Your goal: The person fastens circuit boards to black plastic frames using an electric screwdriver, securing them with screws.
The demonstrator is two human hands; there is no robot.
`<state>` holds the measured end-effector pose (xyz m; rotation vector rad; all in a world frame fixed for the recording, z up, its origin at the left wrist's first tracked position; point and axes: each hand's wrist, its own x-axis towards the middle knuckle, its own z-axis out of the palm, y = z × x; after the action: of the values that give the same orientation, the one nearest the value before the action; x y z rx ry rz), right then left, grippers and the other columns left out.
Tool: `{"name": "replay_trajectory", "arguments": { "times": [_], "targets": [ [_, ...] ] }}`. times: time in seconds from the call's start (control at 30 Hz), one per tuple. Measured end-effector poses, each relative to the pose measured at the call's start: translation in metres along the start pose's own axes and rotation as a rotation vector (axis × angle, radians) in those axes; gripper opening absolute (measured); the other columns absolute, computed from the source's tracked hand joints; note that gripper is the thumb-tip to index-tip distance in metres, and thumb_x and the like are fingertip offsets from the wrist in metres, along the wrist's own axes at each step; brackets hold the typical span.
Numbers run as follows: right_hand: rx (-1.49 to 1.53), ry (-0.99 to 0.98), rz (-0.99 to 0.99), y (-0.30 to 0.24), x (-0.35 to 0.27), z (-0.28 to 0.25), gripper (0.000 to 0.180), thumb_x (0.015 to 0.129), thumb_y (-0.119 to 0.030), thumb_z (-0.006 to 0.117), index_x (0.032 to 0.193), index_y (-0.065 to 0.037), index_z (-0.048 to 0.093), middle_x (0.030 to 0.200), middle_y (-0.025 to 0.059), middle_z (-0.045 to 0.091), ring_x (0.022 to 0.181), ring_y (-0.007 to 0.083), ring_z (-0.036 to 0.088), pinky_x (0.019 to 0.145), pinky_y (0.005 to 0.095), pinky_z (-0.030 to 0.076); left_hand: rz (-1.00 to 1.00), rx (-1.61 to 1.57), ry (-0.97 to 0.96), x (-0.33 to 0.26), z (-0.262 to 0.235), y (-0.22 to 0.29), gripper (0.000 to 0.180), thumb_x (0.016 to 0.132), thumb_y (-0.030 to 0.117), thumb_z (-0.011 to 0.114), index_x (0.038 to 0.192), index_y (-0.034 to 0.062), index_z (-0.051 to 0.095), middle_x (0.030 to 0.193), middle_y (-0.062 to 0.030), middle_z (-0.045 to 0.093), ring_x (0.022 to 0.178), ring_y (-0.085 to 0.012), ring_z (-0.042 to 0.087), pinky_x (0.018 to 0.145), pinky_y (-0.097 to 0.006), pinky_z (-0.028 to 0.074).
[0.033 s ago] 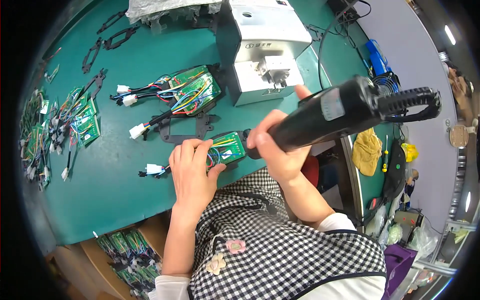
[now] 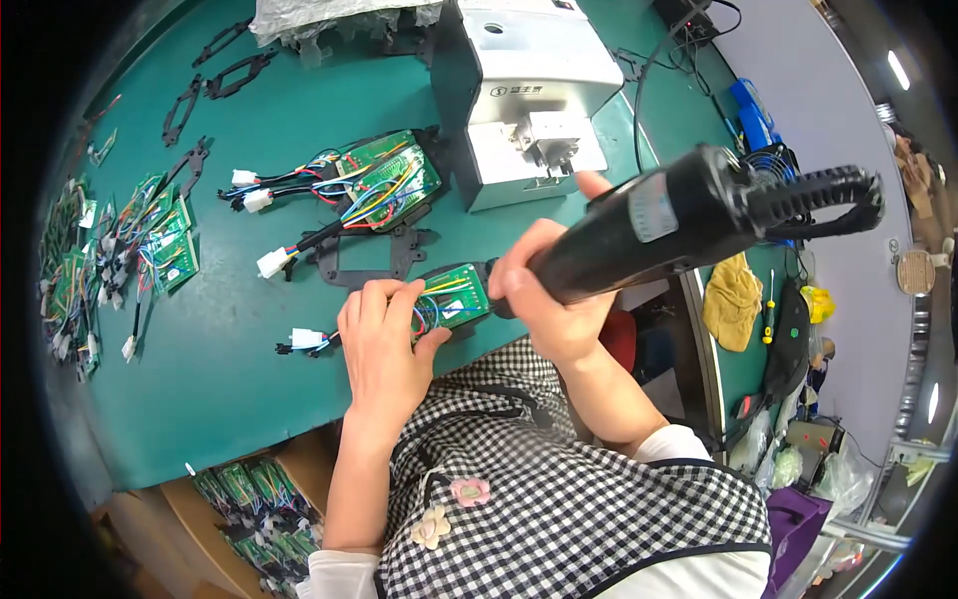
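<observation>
Nothing shifted: right hand grip around black tool, left hand pinching circuit board.

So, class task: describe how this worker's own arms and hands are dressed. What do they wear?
Both hands, left hand and right hand, are bare, with no gloves, and no rings or watch that show. The forearms are bare too; white sleeves sit pushed up near the elbows, under a black-and-white checked apron or vest.
</observation>
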<state>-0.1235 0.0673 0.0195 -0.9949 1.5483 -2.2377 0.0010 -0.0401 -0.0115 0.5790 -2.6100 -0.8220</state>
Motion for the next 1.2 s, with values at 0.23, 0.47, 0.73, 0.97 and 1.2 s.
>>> {"name": "replay_trajectory", "arguments": {
  "times": [0.23,0.47,0.73,0.97,1.2],
  "targets": [
    [-0.016,-0.416,-0.032,0.011,0.004,-0.012,0.067,0.067,0.003,0.063,0.126,-0.003,0.033,0.065,0.0079,0.056,0.053,0.0114,0.051,0.049,0.0217,0.041,-0.017,0.017,0.001,-0.001,0.003,0.003,0.045,0.055,0.007,0.075,0.096,0.0051,0.056,0.093,-0.0079,0.052,0.085,-0.0257,0.049,0.073,-0.036,0.038],
    [0.217,0.246,-0.388,-0.042,0.066,-0.029,0.079,0.077,-0.003,0.054,0.135,-0.002,0.0,0.063,0.0088,0.054,0.052,0.0147,0.053,0.055,0.0299,0.049,0.011,-0.002,0.053,0.003,0.009,0.015,0.044,0.053,0.006,0.076,0.094,0.0071,0.06,0.093,-0.0087,0.051,0.087,-0.0266,0.048,0.076,-0.037,0.037],
    [-0.186,0.116,-0.284,-0.022,0.095,-0.025,0.073,0.072,0.005,0.055,0.133,-0.001,0.015,0.062,0.0061,0.052,0.051,0.015,0.054,0.053,0.0267,0.046,0.024,0.0,0.059,0.004,0.012,0.014,0.041,0.054,0.006,0.075,0.092,0.0074,0.062,0.09,-0.0076,0.05,0.086,-0.0266,0.048,0.076,-0.039,0.038],
    [0.22,0.094,-0.264,-0.021,0.04,0.009,0.078,0.075,0.004,0.055,0.134,-0.003,0.004,0.067,0.0083,0.054,0.053,0.0137,0.053,0.053,0.0253,0.047,0.141,-0.139,0.192,-0.003,0.024,-0.003,0.038,0.055,0.001,0.073,0.092,0.005,0.062,0.088,-0.009,0.058,0.091,-0.0298,0.053,0.081,-0.042,0.044],
    [0.168,0.004,-0.08,0.018,0.035,0.044,0.06,0.07,0.01,0.057,0.124,0.004,0.031,0.066,0.0041,0.054,0.057,0.0088,0.052,0.054,0.0213,0.043,0.089,-0.165,0.214,-0.005,0.025,-0.003,0.03,0.056,0.006,0.073,0.084,0.0046,0.065,0.082,-0.0073,0.059,0.093,-0.0291,0.054,0.085,-0.042,0.044]
  ]
}}
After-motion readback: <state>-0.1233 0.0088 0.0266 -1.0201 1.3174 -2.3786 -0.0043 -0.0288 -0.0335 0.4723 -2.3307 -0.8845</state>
